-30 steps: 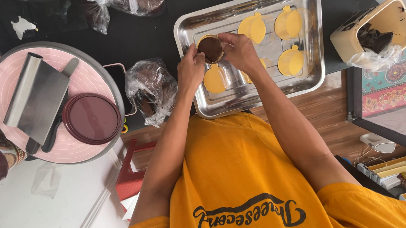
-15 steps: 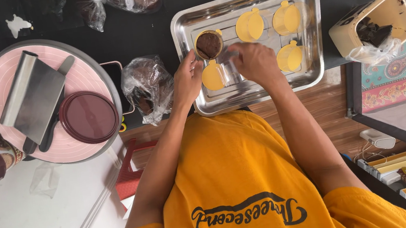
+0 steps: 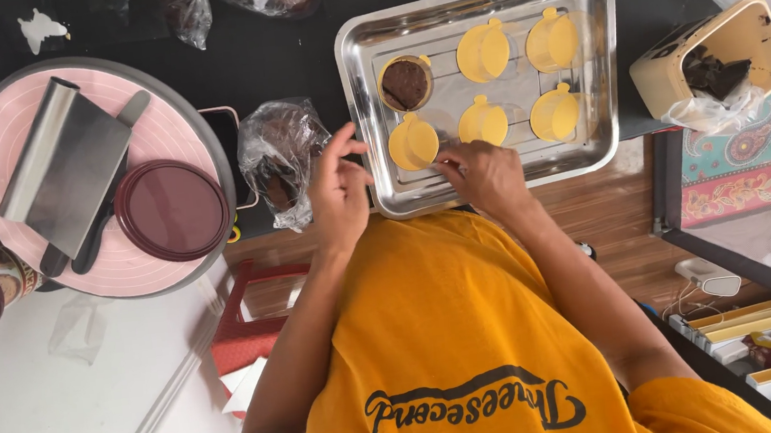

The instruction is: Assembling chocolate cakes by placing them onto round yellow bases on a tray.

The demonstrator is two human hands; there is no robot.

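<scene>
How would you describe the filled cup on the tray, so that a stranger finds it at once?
Start at the steel tray on the black table. Six round spots sit on it in two rows of three. The cup is at the end of one row, on the side of the plastic bag; it alone holds dark brown cake, while the other five are bare yellow discs.

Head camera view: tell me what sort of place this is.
Probably a home or small baking workspace. A steel tray holds yellow cake boards and one brown cake; a pink cake turntable carries a metal scraper. The right hand rests on the tray's near edge.
</scene>
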